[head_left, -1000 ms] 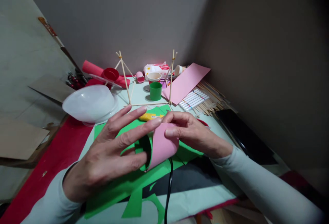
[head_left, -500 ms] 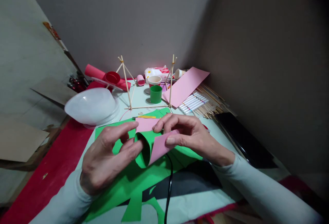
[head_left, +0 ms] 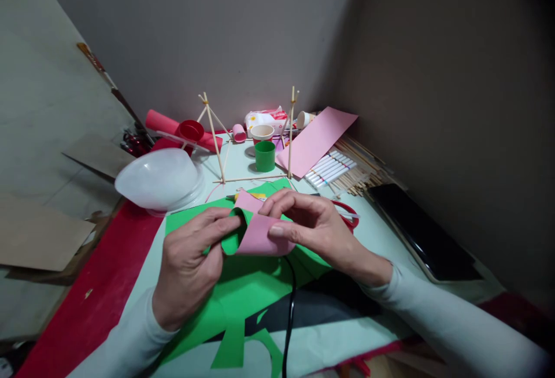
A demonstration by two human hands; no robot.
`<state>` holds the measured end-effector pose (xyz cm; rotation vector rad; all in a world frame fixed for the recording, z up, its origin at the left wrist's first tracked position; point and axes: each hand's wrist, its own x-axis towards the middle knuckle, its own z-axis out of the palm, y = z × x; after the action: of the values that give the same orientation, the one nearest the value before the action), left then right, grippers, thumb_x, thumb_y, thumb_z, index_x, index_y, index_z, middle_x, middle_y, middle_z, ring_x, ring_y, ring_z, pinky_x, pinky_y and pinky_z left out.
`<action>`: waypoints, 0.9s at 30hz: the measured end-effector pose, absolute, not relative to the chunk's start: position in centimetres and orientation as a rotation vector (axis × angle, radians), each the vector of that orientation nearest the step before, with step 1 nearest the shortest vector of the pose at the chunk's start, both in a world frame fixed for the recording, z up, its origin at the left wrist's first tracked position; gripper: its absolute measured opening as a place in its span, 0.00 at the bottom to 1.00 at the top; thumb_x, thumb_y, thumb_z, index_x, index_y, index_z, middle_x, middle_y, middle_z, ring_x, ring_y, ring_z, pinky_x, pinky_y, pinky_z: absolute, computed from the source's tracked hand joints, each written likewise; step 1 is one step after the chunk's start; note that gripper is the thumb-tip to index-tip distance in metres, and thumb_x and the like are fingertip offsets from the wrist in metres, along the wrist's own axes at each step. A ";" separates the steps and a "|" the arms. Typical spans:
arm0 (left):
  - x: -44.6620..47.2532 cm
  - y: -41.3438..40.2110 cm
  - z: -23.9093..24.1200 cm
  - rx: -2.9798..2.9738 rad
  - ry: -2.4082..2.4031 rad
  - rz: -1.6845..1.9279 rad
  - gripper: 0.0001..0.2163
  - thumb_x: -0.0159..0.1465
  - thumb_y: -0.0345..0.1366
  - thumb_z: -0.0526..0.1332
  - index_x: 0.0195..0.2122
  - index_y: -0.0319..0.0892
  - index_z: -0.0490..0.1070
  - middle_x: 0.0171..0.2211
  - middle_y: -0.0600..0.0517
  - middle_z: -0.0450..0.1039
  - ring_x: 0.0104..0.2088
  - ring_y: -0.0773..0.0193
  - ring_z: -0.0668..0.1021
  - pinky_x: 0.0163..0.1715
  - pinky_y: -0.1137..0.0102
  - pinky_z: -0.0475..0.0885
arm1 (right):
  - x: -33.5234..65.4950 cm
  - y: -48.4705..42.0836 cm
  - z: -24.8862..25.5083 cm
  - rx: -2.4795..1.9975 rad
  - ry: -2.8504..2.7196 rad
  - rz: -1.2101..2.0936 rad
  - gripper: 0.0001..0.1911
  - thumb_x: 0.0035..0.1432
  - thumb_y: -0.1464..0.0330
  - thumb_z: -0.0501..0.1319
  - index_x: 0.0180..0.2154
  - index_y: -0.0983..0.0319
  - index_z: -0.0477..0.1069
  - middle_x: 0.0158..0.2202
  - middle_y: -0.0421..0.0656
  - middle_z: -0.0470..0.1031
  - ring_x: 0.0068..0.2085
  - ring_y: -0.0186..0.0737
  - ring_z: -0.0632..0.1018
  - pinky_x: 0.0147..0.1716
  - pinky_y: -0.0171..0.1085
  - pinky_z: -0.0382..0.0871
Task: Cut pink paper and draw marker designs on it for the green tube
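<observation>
My left hand (head_left: 193, 259) is closed around the near end of a curled green paper tube (head_left: 232, 240), some of its fingers inside the opening. Pink paper (head_left: 265, 236) wraps over the outside of the tube. My right hand (head_left: 318, 228) pinches this pink paper against the tube, thumb on the near face and fingers on the far side. Behind the hands, a yellow-handled tool (head_left: 255, 196) lies partly hidden by the pink paper. Green paper sheets (head_left: 243, 285) are spread below, with a black cable (head_left: 289, 314) running over them.
A stick frame (head_left: 255, 179) stands behind, with a green cup (head_left: 265, 156) near it. On the left are clear plastic bowls (head_left: 158, 178). Toward the right lie white markers (head_left: 332, 169), red-handled scissors (head_left: 353, 216), a pink sheet (head_left: 321, 141) and a black phone-like slab (head_left: 422, 230).
The pink paper has been drawn further round the green tube, covering more of its front. My left hand has shifted right and closed on the tube's end.
</observation>
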<state>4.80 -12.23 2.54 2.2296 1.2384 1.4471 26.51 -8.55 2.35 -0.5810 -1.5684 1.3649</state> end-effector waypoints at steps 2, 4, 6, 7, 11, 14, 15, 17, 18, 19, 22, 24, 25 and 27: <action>4.5 -12.1 2.2 2.089 1.257 1.407 0.19 0.62 0.23 0.61 0.41 0.56 0.85 0.40 0.55 0.84 0.43 0.57 0.84 0.47 0.66 0.77 | 26.4 -8.5 2.2 -0.593 -1.577 1.349 0.09 0.59 0.64 0.73 0.32 0.60 0.76 0.39 0.42 0.79 0.44 0.40 0.79 0.49 0.40 0.72; 4.0 -12.0 1.8 1.974 1.243 1.356 0.16 0.64 0.28 0.62 0.42 0.58 0.85 0.42 0.56 0.85 0.46 0.55 0.84 0.52 0.63 0.76 | 26.4 -8.6 2.2 -0.616 -1.594 1.315 0.10 0.59 0.62 0.72 0.32 0.60 0.76 0.38 0.42 0.78 0.43 0.40 0.78 0.49 0.40 0.72; 3.3 -11.8 1.3 1.880 1.202 1.319 0.13 0.65 0.33 0.64 0.44 0.59 0.85 0.46 0.56 0.85 0.52 0.51 0.82 0.56 0.60 0.74 | 26.4 -8.7 2.2 -0.626 -1.624 1.260 0.11 0.60 0.62 0.72 0.32 0.60 0.75 0.38 0.42 0.78 0.44 0.41 0.79 0.49 0.41 0.72; 3.0 -11.8 1.0 1.833 1.181 1.303 0.12 0.65 0.36 0.64 0.46 0.59 0.85 0.48 0.56 0.84 0.55 0.49 0.81 0.58 0.59 0.73 | 26.4 -8.8 2.2 -0.629 -1.647 1.218 0.10 0.61 0.63 0.71 0.32 0.60 0.75 0.39 0.42 0.78 0.44 0.41 0.78 0.48 0.41 0.72; 2.9 -11.7 0.9 1.662 1.130 1.276 0.12 0.64 0.47 0.68 0.47 0.56 0.85 0.53 0.52 0.83 0.60 0.44 0.77 0.60 0.55 0.71 | 26.4 -9.2 2.1 -0.635 -1.787 0.889 0.05 0.64 0.67 0.69 0.35 0.59 0.74 0.40 0.44 0.78 0.44 0.41 0.78 0.46 0.40 0.72; 4.2 -11.8 1.6 1.620 1.194 1.299 0.10 0.60 0.47 0.72 0.41 0.52 0.86 0.48 0.50 0.84 0.53 0.45 0.82 0.54 0.58 0.76 | 26.2 -9.6 1.9 -0.578 -1.909 0.586 0.01 0.67 0.70 0.65 0.41 0.60 0.74 0.41 0.47 0.78 0.46 0.43 0.78 0.45 0.41 0.74; 4.6 -11.8 1.9 1.621 1.227 1.302 0.08 0.60 0.45 0.72 0.38 0.51 0.86 0.46 0.50 0.85 0.50 0.48 0.83 0.52 0.60 0.77 | 26.1 -9.6 1.8 -0.554 -1.951 0.499 0.02 0.67 0.72 0.64 0.42 0.60 0.73 0.42 0.47 0.78 0.46 0.43 0.78 0.45 0.42 0.74; 5.4 -11.9 2.3 1.634 1.267 1.293 0.04 0.62 0.40 0.70 0.33 0.50 0.85 0.45 0.52 0.85 0.47 0.53 0.84 0.50 0.64 0.77 | 26.1 -9.7 1.7 -0.529 -2.032 0.355 0.04 0.68 0.75 0.61 0.43 0.62 0.72 0.43 0.49 0.77 0.45 0.43 0.77 0.44 0.43 0.74; 5.6 -11.8 2.3 1.636 1.270 1.292 0.04 0.63 0.39 0.69 0.32 0.50 0.85 0.44 0.53 0.85 0.47 0.54 0.84 0.51 0.65 0.77 | 26.1 -9.7 1.7 -0.530 -2.062 0.295 0.04 0.68 0.75 0.61 0.44 0.62 0.72 0.43 0.50 0.77 0.45 0.44 0.76 0.44 0.44 0.74; 5.7 -11.8 2.3 1.630 1.267 1.294 0.05 0.63 0.38 0.69 0.32 0.50 0.85 0.43 0.54 0.86 0.47 0.55 0.84 0.52 0.65 0.76 | 26.1 -9.7 1.7 -0.535 -2.085 0.247 0.05 0.67 0.75 0.61 0.44 0.63 0.71 0.44 0.51 0.77 0.45 0.45 0.76 0.44 0.45 0.74; 5.5 -11.7 2.0 1.552 1.278 1.321 0.04 0.63 0.37 0.69 0.32 0.51 0.85 0.40 0.55 0.86 0.47 0.56 0.83 0.53 0.65 0.74 | 26.3 -9.7 1.8 -0.565 -2.085 0.134 0.09 0.66 0.73 0.63 0.48 0.63 0.70 0.47 0.53 0.77 0.48 0.48 0.76 0.48 0.48 0.73; 5.2 -11.7 1.7 1.495 1.287 1.331 0.03 0.63 0.38 0.70 0.33 0.51 0.85 0.40 0.55 0.85 0.48 0.56 0.82 0.54 0.66 0.73 | 26.5 -9.6 1.9 -0.620 -2.015 0.057 0.15 0.65 0.70 0.65 0.52 0.64 0.69 0.50 0.56 0.76 0.52 0.51 0.75 0.51 0.51 0.71; 5.2 -11.7 1.7 1.482 1.279 1.330 0.04 0.63 0.38 0.70 0.32 0.50 0.85 0.40 0.55 0.85 0.48 0.56 0.82 0.54 0.67 0.73 | 26.6 -9.5 2.0 -0.655 -1.977 0.032 0.18 0.64 0.69 0.66 0.53 0.65 0.68 0.52 0.57 0.76 0.54 0.52 0.75 0.53 0.52 0.70; 5.2 -11.8 1.7 1.489 1.241 1.313 0.05 0.65 0.38 0.68 0.33 0.50 0.84 0.40 0.56 0.84 0.48 0.58 0.81 0.53 0.68 0.72 | 26.6 -9.3 2.1 -0.713 -1.947 0.038 0.20 0.64 0.67 0.66 0.55 0.66 0.68 0.53 0.58 0.75 0.55 0.54 0.74 0.54 0.53 0.69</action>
<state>5.15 -11.83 1.71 1.4892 1.2415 1.3133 26.59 -9.29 2.05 -0.7133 -1.9468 0.0381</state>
